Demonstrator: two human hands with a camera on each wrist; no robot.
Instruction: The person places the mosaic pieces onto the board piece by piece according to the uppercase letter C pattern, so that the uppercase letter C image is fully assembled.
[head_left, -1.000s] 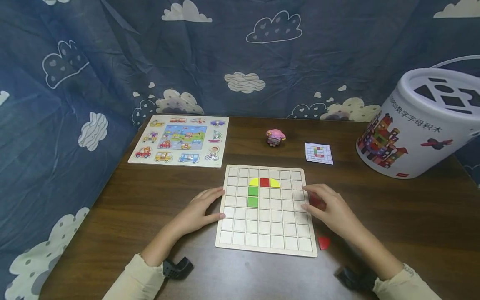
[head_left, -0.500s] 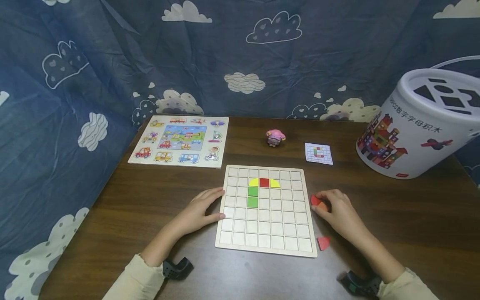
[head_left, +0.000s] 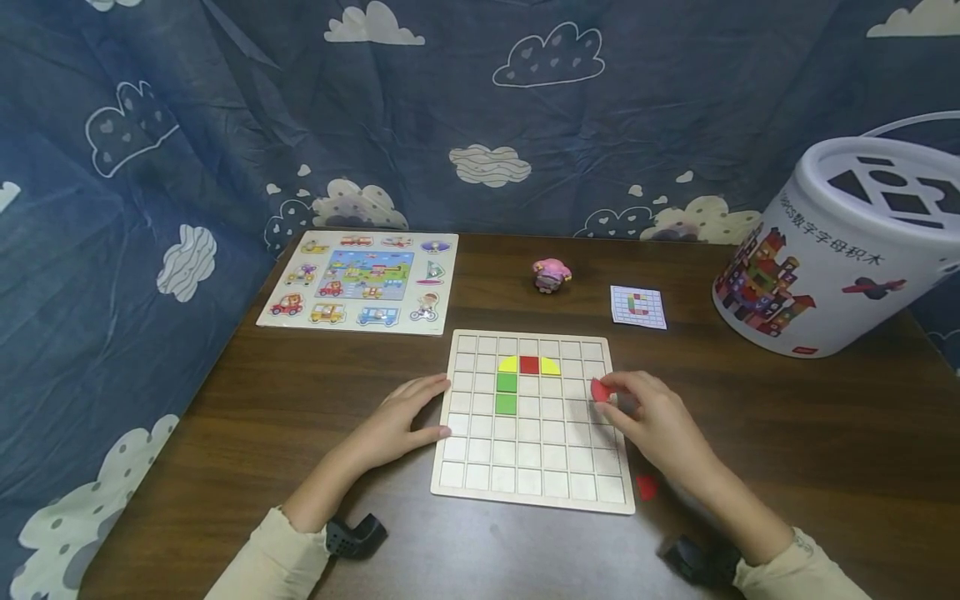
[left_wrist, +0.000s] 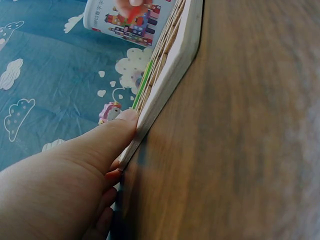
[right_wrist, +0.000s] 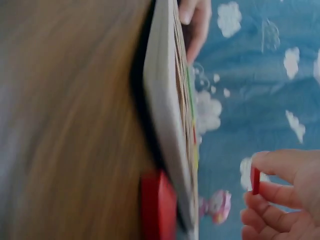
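A pale wooden grid board point(head_left: 528, 482) lies flat on the table, with two yellow rounded tiles, a red square tile point(head_left: 529, 365) and two green square tiles point(head_left: 506, 393) in its cells. My left hand point(head_left: 393, 423) rests at the board's left edge, thumb and fingertips touching it. Over the right edge, my right hand point(head_left: 660, 421) pinches a flat red tile point(right_wrist: 255, 180) between thumb and fingers. In the head view the held tile point(head_left: 599, 390) has a curved side. Another red tile point(head_left: 647, 487) lies on the table beside the board's lower right edge.
Behind the board sit a vehicle picture puzzle point(head_left: 300, 287), a small pink toy figure point(head_left: 551, 275) and a paper card point(head_left: 637, 307) printed with a coloured grid pattern. A large white bucket point(head_left: 832, 250) with shaped lid holes stands at the back right. A blue cloud-print cloth point(head_left: 435, 108) hangs behind.
My right hand went from the board's right edge to red and orange tiles on the table, picked up a red tile and moved it left over the board. My left hand stayed put.
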